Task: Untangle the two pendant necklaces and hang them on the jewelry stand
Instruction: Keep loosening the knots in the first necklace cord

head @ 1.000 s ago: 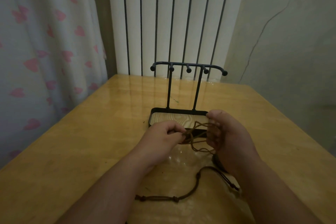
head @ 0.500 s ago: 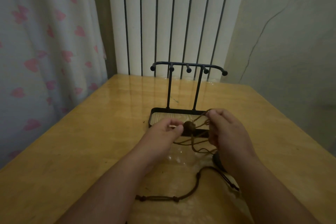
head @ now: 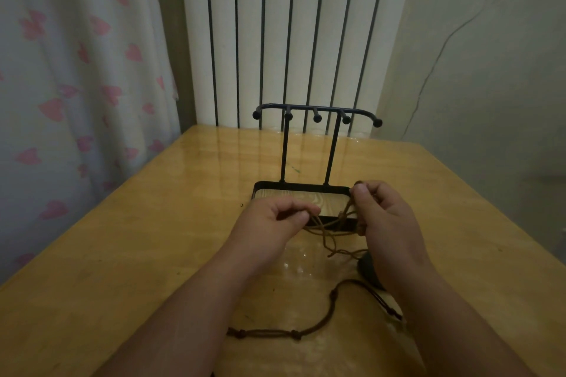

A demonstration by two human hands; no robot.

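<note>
A: What's over on the left?

B: A heart-print curtain (head: pixel 76 101) beside the wooden table (head: pixel 153 254). Next comes the left hand (head: pixel 272 223), fingers curled in, with thumb and forefinger pinching a strand of the tan necklace (head: pixel 337 221).

A: Where does that cord go?

B: It runs right in loose loops, just over the near rim of the jewelry stand (head: pixel 301 187), which stands upright beyond the hands. It ends at the right hand (head: pixel 386 217). That hand pinches another strand high up between thumb and forefinger, and more strands pass down by its curled fingers.

A: And the second necklace?

B: The dark necklace (head: pixel 296 334) lies flat on the table, nearer than the hands, curving from between the forearms to under the right wrist. A dark pendant (head: pixel 367 269) sits just beside that wrist — I cannot tell which cord carries it.
</note>
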